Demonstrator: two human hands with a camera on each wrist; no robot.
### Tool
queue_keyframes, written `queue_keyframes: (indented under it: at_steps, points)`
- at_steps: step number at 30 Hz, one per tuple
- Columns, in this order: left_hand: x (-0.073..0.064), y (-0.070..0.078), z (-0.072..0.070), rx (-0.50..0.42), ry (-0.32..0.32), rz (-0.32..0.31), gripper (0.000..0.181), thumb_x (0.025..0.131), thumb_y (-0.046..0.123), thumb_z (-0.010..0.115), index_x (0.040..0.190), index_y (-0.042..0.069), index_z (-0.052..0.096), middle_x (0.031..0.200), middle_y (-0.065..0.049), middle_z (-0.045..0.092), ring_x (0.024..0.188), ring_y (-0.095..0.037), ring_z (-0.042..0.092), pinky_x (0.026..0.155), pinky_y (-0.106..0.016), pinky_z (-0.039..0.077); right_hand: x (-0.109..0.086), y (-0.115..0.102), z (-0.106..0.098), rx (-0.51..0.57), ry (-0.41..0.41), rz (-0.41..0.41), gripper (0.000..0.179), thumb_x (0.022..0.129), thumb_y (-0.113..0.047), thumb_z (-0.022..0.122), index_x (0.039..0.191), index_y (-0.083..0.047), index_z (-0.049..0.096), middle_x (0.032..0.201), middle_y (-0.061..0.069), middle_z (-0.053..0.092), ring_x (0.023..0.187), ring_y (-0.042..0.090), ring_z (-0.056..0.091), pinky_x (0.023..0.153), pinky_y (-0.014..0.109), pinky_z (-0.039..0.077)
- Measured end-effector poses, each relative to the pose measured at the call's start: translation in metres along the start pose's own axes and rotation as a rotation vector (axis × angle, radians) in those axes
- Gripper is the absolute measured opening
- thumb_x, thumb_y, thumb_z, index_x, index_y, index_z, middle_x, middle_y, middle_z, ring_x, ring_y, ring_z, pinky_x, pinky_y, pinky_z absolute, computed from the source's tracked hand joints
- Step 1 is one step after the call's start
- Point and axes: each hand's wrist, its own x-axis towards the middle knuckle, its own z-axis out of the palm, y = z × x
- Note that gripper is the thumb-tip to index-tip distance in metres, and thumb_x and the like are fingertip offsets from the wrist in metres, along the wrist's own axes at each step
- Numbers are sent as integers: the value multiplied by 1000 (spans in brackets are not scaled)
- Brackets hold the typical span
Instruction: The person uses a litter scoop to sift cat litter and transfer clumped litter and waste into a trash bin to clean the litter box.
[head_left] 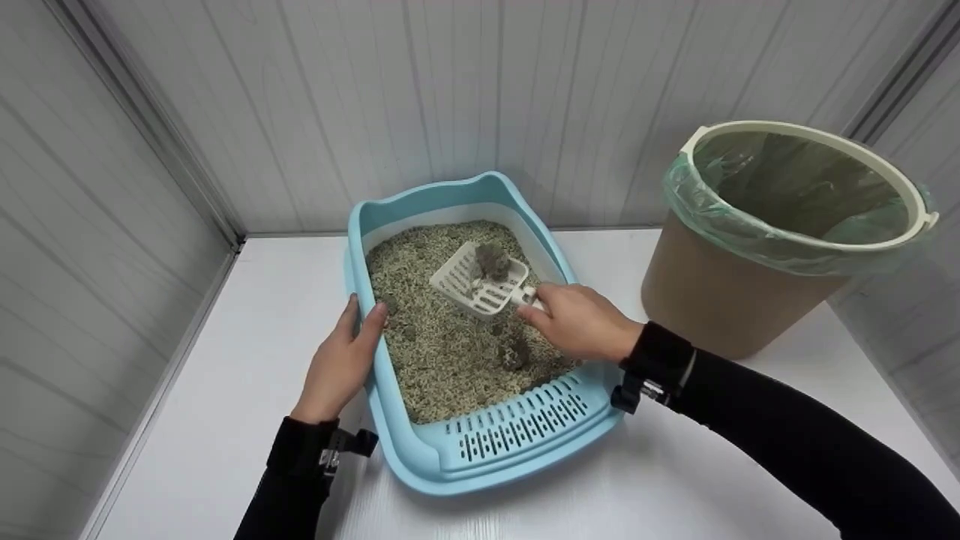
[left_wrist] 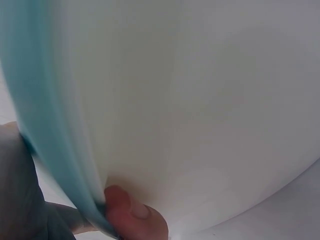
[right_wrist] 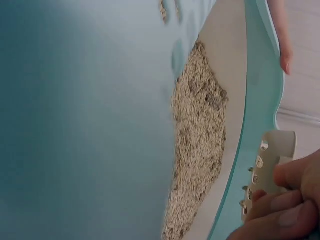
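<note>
A light-blue litter box [head_left: 442, 480] holds tan pellet litter [head_left: 442, 367]. My right hand [head_left: 581, 322] grips the handle of a white slotted litter scoop [head_left: 454, 279], which is over the litter and carries a grey-brown clump [head_left: 492, 261]. The scoop [right_wrist: 287, 140] and curled fingers [right_wrist: 280, 210] also appear in the right wrist view. With my left hand [head_left: 341, 367] I hold the box's left rim. The left wrist view has that rim [left_wrist: 47, 115] between the thumb and the other fingers. Nearer the front, a darker clump [head_left: 514, 352] lies in the litter.
A tan waste bin [head_left: 712, 300] lined with a green plastic bag [head_left: 765, 236] stands to the right of the box. Pale panelled walls [head_left: 495, 97] rise at the back and sides. Box and bin stand on a white surface [head_left: 247, 337].
</note>
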Motion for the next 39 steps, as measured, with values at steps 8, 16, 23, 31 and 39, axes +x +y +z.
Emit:
queue_keyframes:
  at_steps: [8, 16, 23, 31, 39]
  points:
    - [0, 1, 1, 4, -8, 7, 108, 105, 88, 35, 181, 17, 7, 176, -30, 34, 138, -47, 61, 112, -61, 47, -7, 2, -2, 19, -1, 5, 38, 118, -46, 57, 107, -11, 64, 77, 1, 55, 66, 21, 55, 65, 41, 48]
    - [-1, 2, -1, 9, -15, -2, 108, 105, 89, 35, 181, 18, 7, 178, -29, 30, 141, -46, 58, 115, -61, 45, -11, 3, -2, 71, -20, 13, 39, 117, -50, 58, 105, -13, 63, 76, 0, 53, 68, 20, 54, 67, 41, 48]
    - [2, 1, -1, 13, -10, 8, 108, 105, 88, 35, 181, 17, 7, 177, -29, 30, 144, -48, 56, 117, -63, 44, -19, -2, -16, 96, -21, -11, 38, 117, -48, 59, 103, -12, 62, 76, -1, 52, 70, 20, 54, 68, 41, 48]
    - [4, -1, -2, 9, -20, -3, 108, 105, 89, 35, 181, 18, 5, 179, -28, 27, 149, -48, 51, 118, -64, 43, -30, -5, -59, 97, -10, -24, 38, 117, -43, 60, 107, -7, 66, 77, 0, 49, 70, 20, 50, 67, 39, 41]
    - [5, 0, -1, 15, -26, 4, 108, 105, 88, 35, 181, 17, 5, 178, -30, 28, 145, -48, 54, 116, -64, 45, -54, 14, -137, 14, 78, 37, 39, 116, -45, 61, 103, -9, 68, 76, -1, 49, 72, 22, 50, 67, 40, 41]
